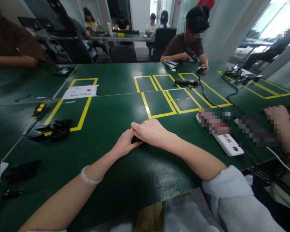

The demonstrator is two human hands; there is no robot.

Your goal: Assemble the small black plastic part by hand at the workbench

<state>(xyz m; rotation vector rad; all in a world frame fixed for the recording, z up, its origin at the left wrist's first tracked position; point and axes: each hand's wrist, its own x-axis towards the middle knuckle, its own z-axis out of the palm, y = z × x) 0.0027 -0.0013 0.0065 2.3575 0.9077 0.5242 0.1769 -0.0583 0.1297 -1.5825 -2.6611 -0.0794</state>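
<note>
Near the front middle of the green table [106, 112], my two hands meet around a small black object [134, 139], mostly hidden by the fingers, so its kind cannot be made out. My left hand [122, 143], below a pale bangle on the wrist, is closed on it from the left. Over its top and right side lies my right hand [152, 132], with curled fingers touching those of the left. To the left of the hands are black angular parts [60, 130] on a yellow tape outline. Another dark flat piece [24, 170] sits nearer the left edge.
A yellow-black screwdriver [39, 110] and a white paper sheet [81, 91] lie at left. On the right are a white power strip [228, 143], cables [241, 75] and a neighbour's hand [279, 117]. Across the table a person [178, 48] holds a power tool [192, 54].
</note>
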